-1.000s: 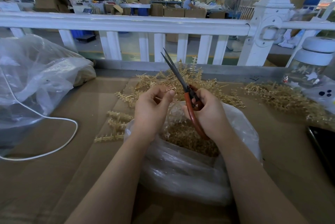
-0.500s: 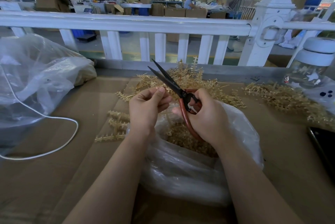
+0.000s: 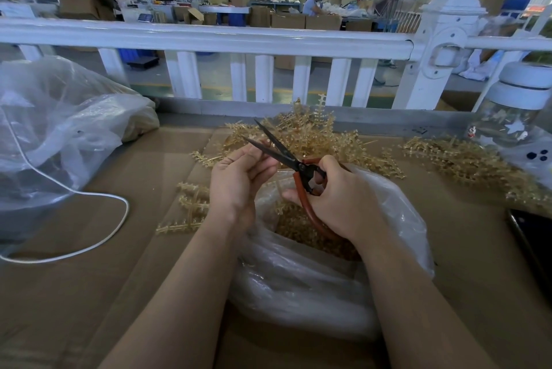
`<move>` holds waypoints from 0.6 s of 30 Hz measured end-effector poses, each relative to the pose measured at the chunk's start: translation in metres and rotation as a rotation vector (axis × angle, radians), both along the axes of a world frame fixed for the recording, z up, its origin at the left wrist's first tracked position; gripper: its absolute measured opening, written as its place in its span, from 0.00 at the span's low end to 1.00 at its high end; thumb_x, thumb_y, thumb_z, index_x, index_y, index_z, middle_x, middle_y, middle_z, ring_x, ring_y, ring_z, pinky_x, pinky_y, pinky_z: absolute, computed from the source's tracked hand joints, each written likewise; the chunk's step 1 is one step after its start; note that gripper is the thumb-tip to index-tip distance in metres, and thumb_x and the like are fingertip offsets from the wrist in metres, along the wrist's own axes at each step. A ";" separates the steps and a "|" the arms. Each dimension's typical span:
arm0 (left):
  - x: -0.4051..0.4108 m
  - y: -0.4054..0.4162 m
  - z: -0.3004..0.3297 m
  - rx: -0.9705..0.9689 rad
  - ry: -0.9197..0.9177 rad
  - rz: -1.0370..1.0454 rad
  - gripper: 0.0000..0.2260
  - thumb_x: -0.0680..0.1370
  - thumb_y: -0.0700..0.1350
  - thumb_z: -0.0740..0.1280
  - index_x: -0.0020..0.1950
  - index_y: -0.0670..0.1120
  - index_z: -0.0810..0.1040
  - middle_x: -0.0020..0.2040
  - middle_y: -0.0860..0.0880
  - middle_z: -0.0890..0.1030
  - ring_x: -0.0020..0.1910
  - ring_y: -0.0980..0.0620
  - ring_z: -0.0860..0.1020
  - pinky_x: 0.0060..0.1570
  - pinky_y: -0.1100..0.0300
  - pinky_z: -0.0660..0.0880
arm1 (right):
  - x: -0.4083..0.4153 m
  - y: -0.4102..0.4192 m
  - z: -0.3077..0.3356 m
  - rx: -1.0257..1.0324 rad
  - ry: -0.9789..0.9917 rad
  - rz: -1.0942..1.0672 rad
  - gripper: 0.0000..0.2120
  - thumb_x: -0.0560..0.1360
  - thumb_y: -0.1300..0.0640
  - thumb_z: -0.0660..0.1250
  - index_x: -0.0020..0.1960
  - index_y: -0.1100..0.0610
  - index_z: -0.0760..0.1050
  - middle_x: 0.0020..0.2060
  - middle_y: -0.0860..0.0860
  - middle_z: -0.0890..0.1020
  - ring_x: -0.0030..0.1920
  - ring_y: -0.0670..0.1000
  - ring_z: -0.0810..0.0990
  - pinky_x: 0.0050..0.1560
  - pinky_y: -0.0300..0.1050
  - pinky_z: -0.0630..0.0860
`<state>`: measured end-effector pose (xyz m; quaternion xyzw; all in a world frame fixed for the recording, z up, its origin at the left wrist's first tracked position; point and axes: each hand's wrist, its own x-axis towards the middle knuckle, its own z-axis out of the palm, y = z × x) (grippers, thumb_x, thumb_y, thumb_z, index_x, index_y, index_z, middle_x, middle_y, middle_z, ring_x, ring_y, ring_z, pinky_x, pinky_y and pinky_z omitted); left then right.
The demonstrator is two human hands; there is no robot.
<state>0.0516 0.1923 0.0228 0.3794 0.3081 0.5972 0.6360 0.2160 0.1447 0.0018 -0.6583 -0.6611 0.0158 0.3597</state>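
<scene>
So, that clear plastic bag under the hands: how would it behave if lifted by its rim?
Probably floppy: the clear bag is thin, crumpled film slumped on the cardboard. Likely light: the gold bits inside look small and thin. Its mouth gapes open, so tilting could spill them.

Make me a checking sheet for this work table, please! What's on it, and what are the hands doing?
surface: brown cardboard table top.
job's things: red-handled scissors, blades open; clear bag of cut golden bits below the hands; golden sprigs piled behind it.
clutter: big plastic bag at left; white-lidded jar and a dark flat thing at right.
grips: right grip holds the scissors; left grip pinches a small golden piece at the blades, hard to make out.
cables: white cord looped on the table at left.
surroundings: white railing; beyond it a workshop with cardboard boxes and a person.
</scene>
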 end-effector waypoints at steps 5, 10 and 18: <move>-0.001 0.000 0.001 -0.001 0.004 -0.021 0.17 0.80 0.34 0.62 0.37 0.45 0.85 0.37 0.46 0.85 0.35 0.53 0.84 0.37 0.63 0.80 | -0.001 -0.001 0.001 0.021 -0.028 -0.025 0.29 0.63 0.19 0.62 0.47 0.43 0.67 0.36 0.36 0.76 0.38 0.40 0.76 0.34 0.34 0.69; -0.001 0.001 0.000 -0.017 -0.002 -0.021 0.13 0.80 0.35 0.63 0.40 0.43 0.84 0.38 0.45 0.85 0.37 0.52 0.84 0.38 0.63 0.81 | -0.002 -0.001 0.004 0.040 -0.090 -0.072 0.34 0.61 0.17 0.55 0.47 0.44 0.70 0.34 0.39 0.78 0.36 0.42 0.77 0.32 0.34 0.70; -0.001 0.000 0.001 -0.029 -0.024 -0.030 0.12 0.79 0.35 0.64 0.40 0.42 0.84 0.37 0.45 0.85 0.35 0.52 0.84 0.37 0.64 0.80 | -0.001 -0.002 0.003 0.076 -0.117 -0.085 0.30 0.61 0.17 0.57 0.42 0.43 0.66 0.28 0.39 0.74 0.29 0.36 0.71 0.26 0.34 0.61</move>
